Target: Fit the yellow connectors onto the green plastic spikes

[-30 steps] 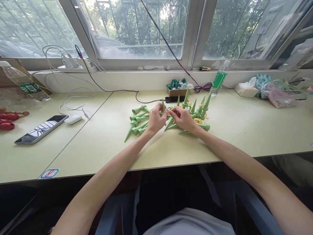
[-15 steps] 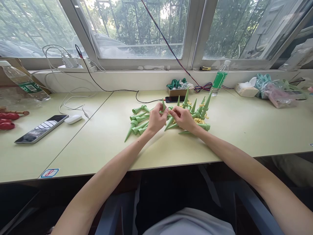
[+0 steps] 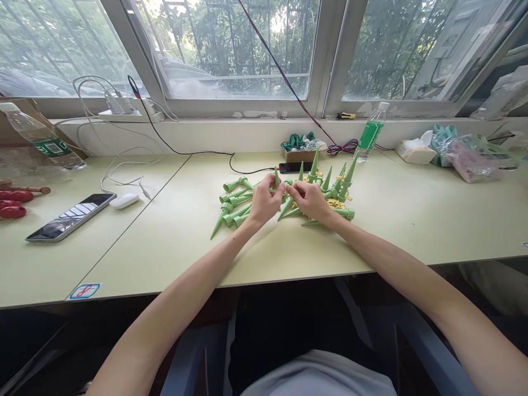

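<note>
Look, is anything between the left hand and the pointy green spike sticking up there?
Nothing visible: the left hand holds the green spike directly. The right hand is close beside it. The left hand hides the spike's lower part.

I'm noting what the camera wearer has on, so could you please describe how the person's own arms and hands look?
The left hand and right hand are bare, with no gloves, rings or watch showing. No sleeve shows on the left arm or right arm; a small dark spot marks the left one near the wrist. Light grey cloth, probably a top, shows at the bottom edge.
</note>
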The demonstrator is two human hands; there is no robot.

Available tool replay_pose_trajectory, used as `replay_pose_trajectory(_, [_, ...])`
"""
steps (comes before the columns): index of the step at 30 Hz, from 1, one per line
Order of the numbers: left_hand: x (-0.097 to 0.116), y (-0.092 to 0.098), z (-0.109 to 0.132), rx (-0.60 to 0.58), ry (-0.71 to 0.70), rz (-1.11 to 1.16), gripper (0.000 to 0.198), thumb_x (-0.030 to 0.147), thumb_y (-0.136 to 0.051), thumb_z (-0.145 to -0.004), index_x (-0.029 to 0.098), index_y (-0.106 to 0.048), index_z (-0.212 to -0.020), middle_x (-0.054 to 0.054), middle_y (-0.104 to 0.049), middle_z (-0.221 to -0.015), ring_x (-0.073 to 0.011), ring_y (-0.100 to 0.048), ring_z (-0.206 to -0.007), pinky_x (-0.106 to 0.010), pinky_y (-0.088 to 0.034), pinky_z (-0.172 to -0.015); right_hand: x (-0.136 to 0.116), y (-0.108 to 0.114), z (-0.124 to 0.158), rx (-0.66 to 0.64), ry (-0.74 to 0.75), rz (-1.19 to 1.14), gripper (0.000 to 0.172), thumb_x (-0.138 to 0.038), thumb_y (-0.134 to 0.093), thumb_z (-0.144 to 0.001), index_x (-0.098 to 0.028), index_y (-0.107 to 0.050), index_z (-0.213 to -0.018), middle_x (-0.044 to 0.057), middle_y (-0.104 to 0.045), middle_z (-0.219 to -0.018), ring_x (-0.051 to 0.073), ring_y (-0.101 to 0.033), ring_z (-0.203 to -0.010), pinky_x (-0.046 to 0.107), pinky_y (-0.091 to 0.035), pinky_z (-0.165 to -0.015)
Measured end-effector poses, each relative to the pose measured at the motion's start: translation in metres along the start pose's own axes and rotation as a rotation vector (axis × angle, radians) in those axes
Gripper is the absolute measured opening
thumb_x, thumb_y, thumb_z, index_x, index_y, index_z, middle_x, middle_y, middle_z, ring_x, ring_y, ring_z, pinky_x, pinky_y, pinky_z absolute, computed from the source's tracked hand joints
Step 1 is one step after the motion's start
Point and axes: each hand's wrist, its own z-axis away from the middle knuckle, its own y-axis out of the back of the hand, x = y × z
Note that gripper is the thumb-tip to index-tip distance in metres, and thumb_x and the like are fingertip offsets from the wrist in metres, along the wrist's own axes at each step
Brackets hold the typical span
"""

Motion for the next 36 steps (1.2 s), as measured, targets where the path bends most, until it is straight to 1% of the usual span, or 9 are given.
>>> replay_pose_trajectory(7, [0.0023, 0.0004, 0.0006, -0.007, 0.008, -0.024, 0.015, 0.030, -0.057, -0.093, 0.020, -0.052, -0.084, -0.002, -0.063, -0.079, -0.0109, -0.060, -0.062, -0.021, -0.038, -0.047, 0.0026, -0.0009, -0.0001, 0.014, 0.016, 0.025, 0.060, -0.070, -0.042, -0.096, -0.021, -0.035, -0.061, -0.004, -0.035, -0.054, 0.010, -0.030, -0.054, 0.029, -0.024, -0.054])
replay_pose_trajectory(10, [0.0025, 0.0004, 0.0009, -0.008, 0.013, -0.037, 0.015, 0.031, -0.055, -0.094, 0.020, -0.052, -0.084, -0.002, -0.063, -0.079, -0.0112, -0.060, -0.062, -0.022, -0.038, -0.048, 0.0021, -0.0006, -0.0002, 0.009, 0.012, 0.038, 0.061, -0.070, -0.040, -0.096, -0.021, -0.035, -0.061, -0.004, -0.035, -0.054, 0.010, -0.030, -0.053, 0.029, -0.024, -0.053])
replay_pose_trajectory(16, [0.0018, 0.0000, 0.0005, -0.005, -0.011, -0.038, 0.022, 0.033, -0.055, -0.095, 0.021, -0.047, -0.078, 0.000, -0.058, -0.074, -0.0117, -0.060, -0.062, -0.022, -0.039, -0.049, 0.0015, -0.0005, 0.0006, 0.005, 0.010, 0.046, 0.062, -0.070, -0.039, -0.097, -0.021, -0.031, -0.060, -0.004, -0.031, -0.053, 0.010, -0.028, -0.053, 0.029, -0.022, -0.053])
replay_pose_trajectory(19, [0.0020, -0.0003, 0.0002, -0.003, -0.023, -0.034, 0.023, 0.034, -0.055, -0.095, 0.021, -0.046, -0.078, 0.000, -0.057, -0.072, -0.0113, -0.058, -0.060, -0.023, -0.039, -0.049, 0.0012, -0.0007, 0.0007, 0.003, 0.013, 0.049, 0.062, -0.070, -0.038, -0.097, -0.021, -0.029, -0.059, -0.004, -0.028, -0.053, 0.010, -0.027, -0.053, 0.030, -0.021, -0.053])
replay_pose_trajectory(22, [0.0026, -0.0007, 0.0004, -0.005, -0.020, -0.030, 0.025, 0.036, -0.056, -0.094, 0.021, -0.046, -0.077, 0.000, -0.057, -0.071, -0.0096, -0.053, -0.054, -0.023, -0.036, -0.047, -0.0001, -0.0004, 0.0005, -0.004, 0.014, 0.048, 0.063, -0.070, -0.037, -0.098, -0.021, -0.028, -0.059, -0.003, -0.027, -0.053, 0.010, -0.025, -0.054, 0.030, -0.020, -0.053])
replay_pose_trajectory(25, [0.0034, -0.0008, 0.0007, -0.006, -0.013, -0.038, 0.026, 0.036, -0.057, -0.094, 0.021, -0.045, -0.077, 0.001, -0.058, -0.071, -0.0085, -0.048, -0.050, -0.023, -0.034, -0.046, -0.0012, -0.0001, 0.0003, -0.005, 0.016, 0.043, 0.064, -0.069, -0.036, -0.098, -0.021, -0.028, -0.058, -0.003, -0.027, -0.053, 0.010, -0.025, -0.054, 0.030, -0.020, -0.053])
replay_pose_trajectory(29, [0.0044, -0.0005, 0.0013, -0.012, -0.009, -0.038, 0.025, 0.036, -0.056, -0.095, 0.021, -0.046, -0.077, -0.001, -0.059, -0.071, -0.0096, -0.050, -0.052, -0.023, -0.035, -0.046, -0.0008, -0.0003, 0.0003, -0.003, 0.020, 0.036, 0.064, -0.070, -0.035, -0.098, -0.020, -0.028, -0.058, -0.003, -0.028, -0.052, 0.010, -0.025, -0.053, 0.030, -0.020, -0.053])
replay_pose_trajectory(33, [0.0040, -0.0002, 0.0016, -0.023, -0.005, -0.024, 0.024, 0.038, -0.056, -0.095, 0.021, -0.049, -0.079, 0.000, -0.060, -0.072, -0.0086, -0.048, -0.049, -0.023, -0.033, -0.045, 0.0004, -0.0006, 0.0002, -0.009, 0.006, 0.041, 0.066, -0.072, -0.033, -0.097, -0.020, -0.029, -0.057, -0.003, -0.030, -0.051, 0.010, -0.027, -0.052, 0.030, -0.022, -0.052])
replay_pose_trajectory(36, [0.0034, -0.0004, 0.0014, -0.020, -0.011, -0.032, 0.024, 0.038, -0.056, -0.095, 0.021, -0.049, -0.079, 0.000, -0.061, -0.072, -0.0089, -0.048, -0.050, -0.023, -0.034, -0.046, 0.0011, -0.0007, 0.0001, -0.012, 0.000, 0.045, 0.067, -0.073, -0.033, -0.097, -0.020, -0.031, -0.056, -0.002, -0.032, -0.050, 0.010, -0.029, -0.052, 0.029, -0.023, -0.052])
